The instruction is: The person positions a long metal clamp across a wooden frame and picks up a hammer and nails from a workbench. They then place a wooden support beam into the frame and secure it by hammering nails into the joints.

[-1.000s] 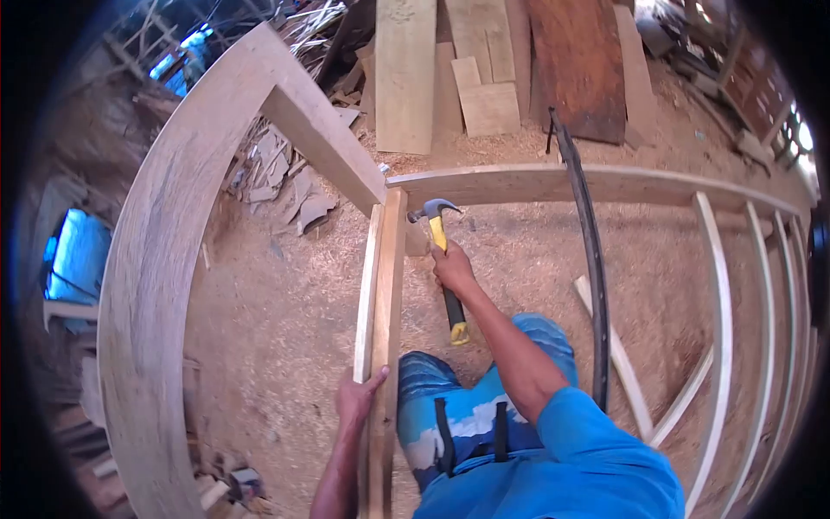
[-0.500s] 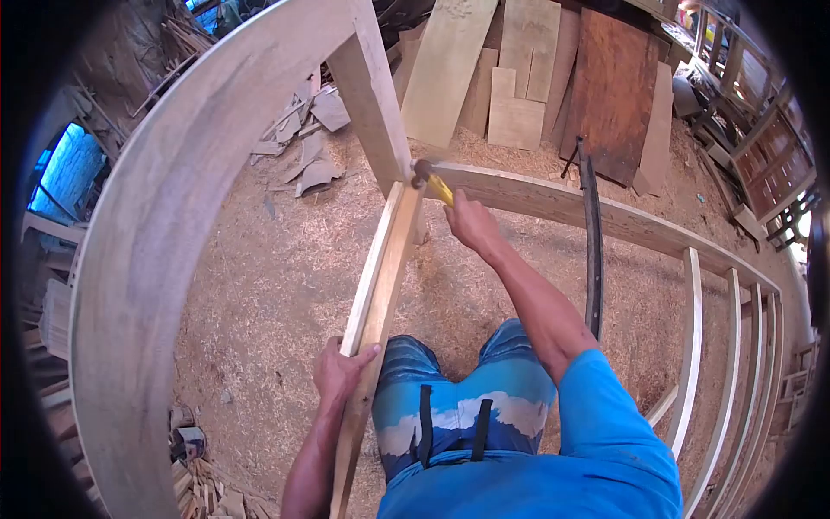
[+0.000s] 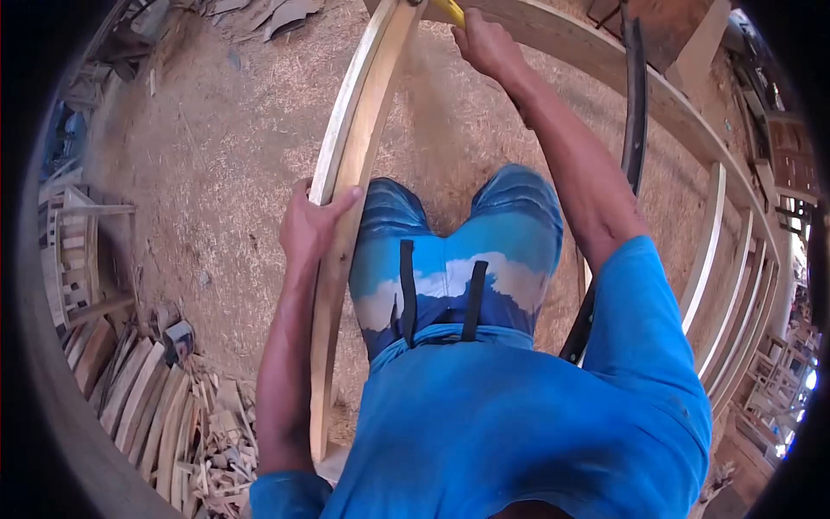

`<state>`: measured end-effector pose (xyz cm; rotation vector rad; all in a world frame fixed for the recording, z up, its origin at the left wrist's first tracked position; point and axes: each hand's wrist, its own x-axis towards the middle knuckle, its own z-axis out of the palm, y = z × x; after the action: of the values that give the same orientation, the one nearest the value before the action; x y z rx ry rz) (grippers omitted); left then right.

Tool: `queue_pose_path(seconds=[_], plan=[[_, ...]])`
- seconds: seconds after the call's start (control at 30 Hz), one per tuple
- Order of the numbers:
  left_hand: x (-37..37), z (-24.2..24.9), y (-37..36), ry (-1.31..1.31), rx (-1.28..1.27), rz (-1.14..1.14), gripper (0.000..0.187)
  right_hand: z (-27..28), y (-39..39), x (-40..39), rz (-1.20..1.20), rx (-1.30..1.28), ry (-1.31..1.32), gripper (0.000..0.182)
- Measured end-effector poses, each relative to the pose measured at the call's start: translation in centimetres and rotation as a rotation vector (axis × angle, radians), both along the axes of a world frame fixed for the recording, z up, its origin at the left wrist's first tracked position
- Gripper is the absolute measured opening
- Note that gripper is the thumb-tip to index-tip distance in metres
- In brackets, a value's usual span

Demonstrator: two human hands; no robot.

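Note:
My left hand (image 3: 313, 223) is wrapped round a long wooden rail (image 3: 377, 104), thumb across its top face. The rail runs from beside my left arm up to the top edge of the view, past my left knee. My right hand (image 3: 489, 45) is closed on the yellow handle of a hammer (image 3: 448, 10). Its head is at the far end of the rail, partly cut off by the top edge. Beyond the hammer, a wide board (image 3: 571, 36) of the wooden frame runs off to the right.
A dark curved bar (image 3: 635, 95) crosses the board right of my right arm. Several slats (image 3: 709, 233) stand along the right. Stacked timber strips (image 3: 138, 398) and wood offcuts (image 3: 226, 441) lie at lower left. Sawdust covers the floor (image 3: 233, 156).
The view has tilted down towards my body, so the frame's far corner and most of the leaning boards have left the picture. Both hands keep their holds on the rail and hammer.

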<state>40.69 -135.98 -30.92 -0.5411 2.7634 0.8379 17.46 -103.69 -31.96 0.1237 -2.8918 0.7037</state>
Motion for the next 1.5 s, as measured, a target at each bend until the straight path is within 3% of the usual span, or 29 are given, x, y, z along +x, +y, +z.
queue_pose_path(seconds=[0.17, 0.23, 0.33, 0.4, 0.47, 0.53, 0.63, 0.67, 0.7, 0.77, 0.87, 0.9, 0.97, 1.0, 1.07, 1.1, 1.17, 1.23, 1.33, 1.4, 1.43, 1.47, 1.5], plan=[[-1.0, 0.1, 0.8, 0.077, -0.096, -0.039, 0.099, -0.5, 0.4, 0.9, 0.004, -0.181, 0.146, 0.040], [-1.1, 0.0, 1.0, 0.120, -0.137, -0.054, 0.101, 4.7, -0.6, 3.7, -0.034, -0.352, 0.112, 0.037], [-0.5, 0.7, 1.6, 0.114, -0.164, -0.059, 0.102, 9.4, 0.0, 3.1, -0.154, -0.352, 0.568, 0.020], [-0.5, 1.0, 1.7, 0.194, -0.110, -0.066, 0.101, 15.9, -0.6, 5.5, -0.129, -0.791, 0.557, 0.020], [-0.9, 0.5, 1.2, 0.146, -0.150, -0.081, 0.097, 18.6, 0.0, 5.3, -0.151, -0.743, 0.927, 0.020], [-1.0, 1.3, 1.6, 0.051, -0.146, -0.022, 0.091, 18.0, 0.3, 2.5, -0.217, -0.741, 1.219, 0.025], [-0.8, 1.7, 1.8, 0.088, -0.153, -0.027, 0.087, 8.5, -1.6, 1.6, -0.254, -0.588, 0.839, 0.026], [-0.7, 1.9, 1.7, 0.099, -0.144, -0.032, 0.086, 2.9, -0.7, -0.1, -0.164, -0.355, 0.532, 0.033], [-0.6, 2.1, 1.6, 0.110, -0.135, -0.035, 0.085, 1.3, -0.6, 0.4, -0.135, -0.154, -0.049, 0.039], [-0.4, 1.3, 1.5, 0.128, -0.138, -0.024, 0.084, -1.4, -0.4, 0.4, -0.125, -0.252, -0.076, 0.041], [-0.5, 1.7, 1.6, 0.117, -0.186, -0.058, 0.086, 4.0, -1.2, 2.4, -0.196, -0.432, 0.060, 0.037], [-0.9, 1.6, 1.6, 0.135, -0.166, -0.051, 0.086, 4.6, -0.9, 2.0, -0.157, -0.404, 0.290, 0.041], [-0.5, 1.4, 1.6, 0.138, -0.128, -0.043, 0.087, 10.8, -1.2, 3.3, -0.208, -0.556, 0.321, 0.033], [-0.5, 1.4, 1.7, 0.120, -0.121, -0.042, 0.087, 12.1, -1.3, 3.3, -0.219, -0.580, 0.508, 0.031], [-0.7, 1.8, 1.6, 0.098, -0.112, -0.035, 0.086, 13.6, -1.9, 2.6, -0.232, -0.626, 0.893, 0.027], [-0.7, 1.8, 1.5, 0.092, -0.122, -0.033, 0.086, 12.1, -2.5, 1.7, -0.258, -0.722, 0.920, 0.029], [-0.7, 1.8, 1.5, 0.090, -0.139, -0.034, 0.085, 5.3, -1.9, 0.6, -0.171, -0.544, 0.672, 0.030], [-0.7, 2.5, 1.9, 0.079, -0.115, -0.021, 0.084, 1.8, -1.1, 1.2, -0.110, -0.051, -0.163, 0.039], [-1.4, 1.5, 1.0, 0.166, -0.083, -0.028, 0.087, -2.3, -0.5, 1.0, -0.176, -0.269, -0.092, 0.040], [-0.5, 0.6, 1.3, 0.123, -0.114, -0.004, 0.091, -5.0, 0.5, 0.5, -0.119, -0.240, 0.142, 0.039], [-0.5, 0.2, 1.3, 0.111, -0.147, -0.008, 0.089, -3.8, 0.3, 1.3, -0.122, -0.259, 0.270, 0.038], [-0.6, 0.2, 1.2, 0.117, -0.081, -0.014, 0.093, 0.1, -0.2, 2.5, -0.126, -0.419, 0.141, 0.040], [-1.0, 0.1, 1.2, 0.079, -0.107, -0.018, 0.095, 2.0, -0.4, 2.9, -0.077, -0.425, 0.378, 0.039]])
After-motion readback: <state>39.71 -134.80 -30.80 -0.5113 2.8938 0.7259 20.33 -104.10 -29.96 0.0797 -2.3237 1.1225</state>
